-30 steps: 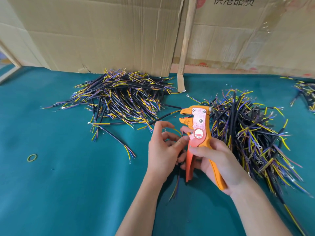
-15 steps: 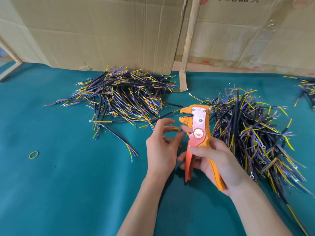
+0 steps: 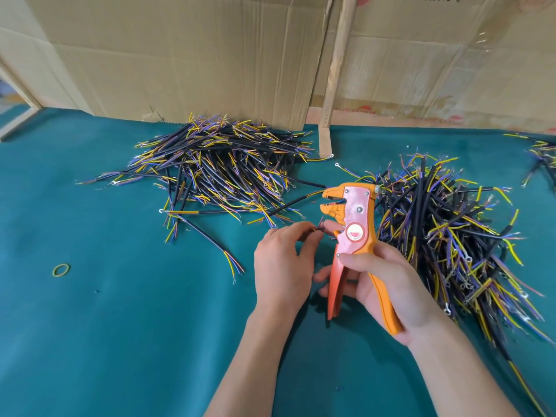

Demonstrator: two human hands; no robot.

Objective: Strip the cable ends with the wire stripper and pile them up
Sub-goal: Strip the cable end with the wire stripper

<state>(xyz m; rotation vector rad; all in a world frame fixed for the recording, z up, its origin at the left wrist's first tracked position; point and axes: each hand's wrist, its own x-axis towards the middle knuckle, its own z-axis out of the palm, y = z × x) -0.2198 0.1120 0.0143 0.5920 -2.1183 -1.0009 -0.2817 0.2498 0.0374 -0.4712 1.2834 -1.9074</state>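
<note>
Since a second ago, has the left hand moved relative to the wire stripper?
Yes. The left hand has dropped lower against the wire stripper: its fingertips, earlier level with the stripper's mouth, now pinch the cable end below it.

Dark printed characters run along the top edge of the right cardboard sheet (image 3: 436, 55), above the wire stripper (image 3: 352, 236), but the frame cuts off their upper halves and they cannot be read. The round red label (image 3: 355, 232) on the stripper's head carries small print too blurred to make out. No other text is legible.
</note>
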